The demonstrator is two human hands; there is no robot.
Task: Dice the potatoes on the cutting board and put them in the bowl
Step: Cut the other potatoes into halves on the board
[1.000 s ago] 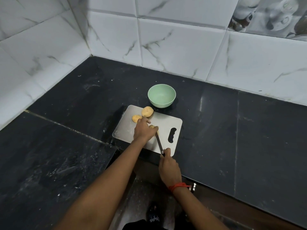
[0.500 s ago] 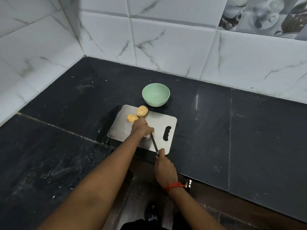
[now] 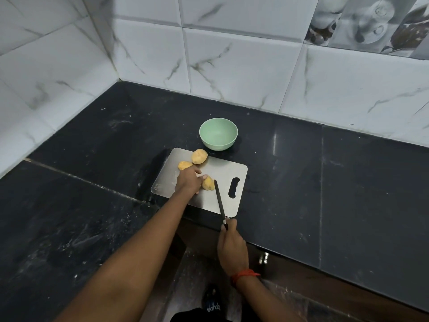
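Both forearms (image 3: 139, 252) are bare. A red-orange thread band (image 3: 245, 275) circles the wrist of the right hand (image 3: 232, 249); dark clothing (image 3: 212, 307) below bears pale lettering.

Three peeled potatoes (image 3: 199, 156) on steel cutting board (image 3: 222, 173); green bowl (image 3: 218, 137) beyond.

readable text: none fully legible.
white lettering (image 3: 213, 307): one short script-style word on a dark item (image 3: 207, 296) at 6 o'clock of the frame. It is upside-down to the camera and blurred, so the letters can't be made out reliably. Can't tell whether the item is footwear or clothing.
corner mark (image 3: 158, 187): small squarish stamp on the cutting board (image 3: 227, 169), at the board's 8 o'clock corner. Too small to read, and can't tell whether it is a logo or text.
numbers, signs: none readable.
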